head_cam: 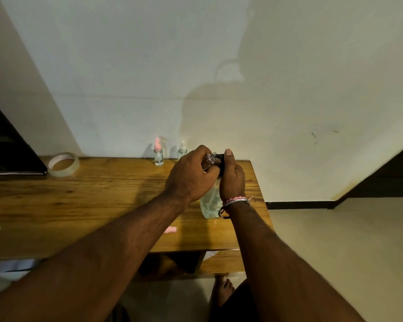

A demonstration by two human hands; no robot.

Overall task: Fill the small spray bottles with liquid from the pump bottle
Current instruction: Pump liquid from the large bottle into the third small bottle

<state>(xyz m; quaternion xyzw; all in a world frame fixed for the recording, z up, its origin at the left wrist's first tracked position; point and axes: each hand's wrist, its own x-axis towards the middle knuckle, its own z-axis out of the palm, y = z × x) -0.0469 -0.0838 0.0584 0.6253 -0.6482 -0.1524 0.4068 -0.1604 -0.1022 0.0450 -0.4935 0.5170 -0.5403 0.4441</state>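
Note:
A large clear pump bottle [208, 203] with a black pump head [220, 159] stands near the right end of the wooden table [79, 205]. My right hand [232, 180] grips the pump head, thumb on top. My left hand [191, 175] holds a small clear bottle [210, 159], tilted with its open neck against the pump spout. A pink spray cap [170, 229] lies on the table in front of the pump bottle. Two small spray bottles stand by the wall: one with a pink top [158, 153] and one with a white top [182, 151].
A roll of clear tape [63, 164] lies at the back left beside a dark flat object [12, 156]. The table's right edge is just past the pump bottle. A bare foot [223, 290] shows on the floor under the table.

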